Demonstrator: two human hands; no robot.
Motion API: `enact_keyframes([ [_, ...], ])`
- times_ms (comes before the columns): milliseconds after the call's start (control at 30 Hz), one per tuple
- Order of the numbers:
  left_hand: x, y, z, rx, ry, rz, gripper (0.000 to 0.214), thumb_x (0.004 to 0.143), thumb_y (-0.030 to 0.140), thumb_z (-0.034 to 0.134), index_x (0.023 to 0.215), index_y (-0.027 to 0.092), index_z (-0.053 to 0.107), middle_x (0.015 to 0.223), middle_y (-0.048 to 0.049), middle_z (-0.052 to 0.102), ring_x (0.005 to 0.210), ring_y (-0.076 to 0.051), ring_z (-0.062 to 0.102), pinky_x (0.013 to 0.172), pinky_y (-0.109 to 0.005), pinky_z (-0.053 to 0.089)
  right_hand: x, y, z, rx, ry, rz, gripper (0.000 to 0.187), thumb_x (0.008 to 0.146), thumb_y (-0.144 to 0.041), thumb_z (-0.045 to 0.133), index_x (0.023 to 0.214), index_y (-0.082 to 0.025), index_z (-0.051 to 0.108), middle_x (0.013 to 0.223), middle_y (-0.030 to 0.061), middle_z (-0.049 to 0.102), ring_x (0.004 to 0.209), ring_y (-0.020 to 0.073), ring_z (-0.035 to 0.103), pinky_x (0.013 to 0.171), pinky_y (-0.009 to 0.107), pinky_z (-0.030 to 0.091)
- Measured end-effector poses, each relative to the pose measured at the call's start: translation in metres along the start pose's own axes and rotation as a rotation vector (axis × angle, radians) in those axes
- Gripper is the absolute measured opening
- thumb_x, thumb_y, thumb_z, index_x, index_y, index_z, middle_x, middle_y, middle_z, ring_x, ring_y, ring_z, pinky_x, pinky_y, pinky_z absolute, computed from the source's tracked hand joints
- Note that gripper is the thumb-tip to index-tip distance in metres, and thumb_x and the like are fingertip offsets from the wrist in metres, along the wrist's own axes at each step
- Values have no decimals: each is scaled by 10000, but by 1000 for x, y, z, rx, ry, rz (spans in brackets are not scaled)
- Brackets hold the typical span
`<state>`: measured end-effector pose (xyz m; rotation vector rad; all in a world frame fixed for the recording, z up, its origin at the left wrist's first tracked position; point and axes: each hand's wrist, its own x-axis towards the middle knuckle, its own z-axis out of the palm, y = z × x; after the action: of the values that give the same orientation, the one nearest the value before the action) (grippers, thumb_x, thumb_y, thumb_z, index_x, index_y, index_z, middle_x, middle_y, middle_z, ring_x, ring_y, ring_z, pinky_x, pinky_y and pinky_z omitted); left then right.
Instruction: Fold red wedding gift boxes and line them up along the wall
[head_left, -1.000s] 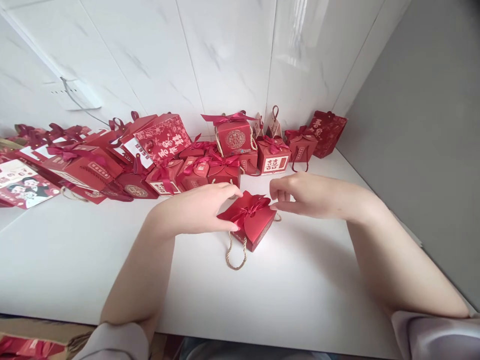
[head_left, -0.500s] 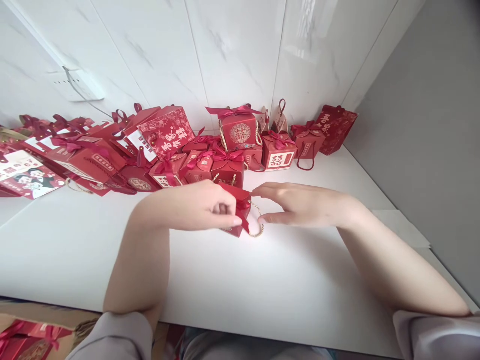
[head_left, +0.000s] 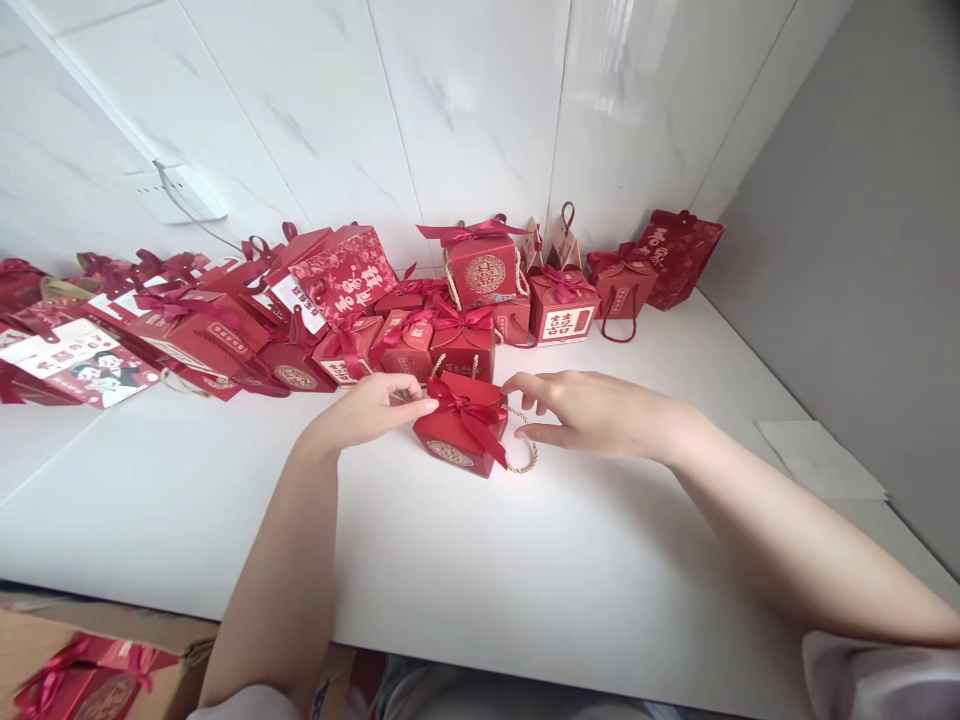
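Note:
A small red gift box (head_left: 457, 435) with a red ribbon bow and a tan rope handle stands upright on the white table (head_left: 525, 560). My left hand (head_left: 375, 405) is at the box's upper left corner, fingers curled and pinched on the ribbon or lid edge. My right hand (head_left: 581, 410) is at the box's right side, fingers loosely spread, fingertips touching the top right edge near the rope handle.
Several red gift boxes and bags (head_left: 480, 275) line the wall behind, from far left to a red bag (head_left: 679, 255) at the right corner. A white paper sheet (head_left: 821, 460) lies at the right. A cardboard carton (head_left: 90, 670) with red boxes sits below the table edge.
The box was lying flat with its lid towards me; both hands turned it and set it upright, a little farther from me. The view shifted slightly left.

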<state>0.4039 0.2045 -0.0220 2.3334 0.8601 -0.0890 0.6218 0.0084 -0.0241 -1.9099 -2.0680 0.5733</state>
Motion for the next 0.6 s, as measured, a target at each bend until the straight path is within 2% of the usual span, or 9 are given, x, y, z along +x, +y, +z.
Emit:
enact_keyframes([
  [100, -2, -9, 8, -187, -53, 85, 469, 878, 571, 591, 645, 166, 560, 633, 14, 522, 608, -111, 479, 578, -236, 365, -4, 3, -4, -9, 10, 29, 257, 980, -350, 520, 1203, -229, 557, 1123, 69, 704, 802, 212, 673, 641, 295, 447],
  [267, -4, -18, 9, -394, -366, 128, 403, 917, 485, 591, 737, 153, 733, 604, -28, 613, 587, -109, 533, 578, -225, 412, -12, 2, -11, -41, -24, 105, 293, 980, -434, 508, 1112, -226, 668, 1019, 68, 724, 789, 233, 672, 652, 309, 448],
  [367, -3, -23, 9, -456, -460, 170, 296, 887, 421, 659, 816, 162, 784, 691, -57, 689, 658, -128, 617, 618, -222, 478, -13, -4, -12, 16, -49, 108, 382, 1008, -500, 438, 1002, -229, 708, 906, 59, 725, 718, 219, 653, 628, 306, 430],
  [433, -2, -25, 10, -471, -493, 196, 272, 873, 407, 683, 833, 165, 801, 666, -59, 695, 639, -133, 629, 611, -225, 503, -11, -7, -12, 70, -96, 87, 428, 1017, -522, 414, 950, -225, 714, 859, 57, 719, 686, 209, 640, 617, 301, 419],
  [600, 0, -22, 16, -431, -615, 234, 308, 859, 400, 708, 696, 155, 802, 568, -77, 679, 582, -159, 643, 576, -243, 529, -4, -7, -7, 47, -173, 52, 326, 1006, -434, 475, 889, -216, 686, 800, 44, 694, 659, 193, 610, 592, 291, 381],
])
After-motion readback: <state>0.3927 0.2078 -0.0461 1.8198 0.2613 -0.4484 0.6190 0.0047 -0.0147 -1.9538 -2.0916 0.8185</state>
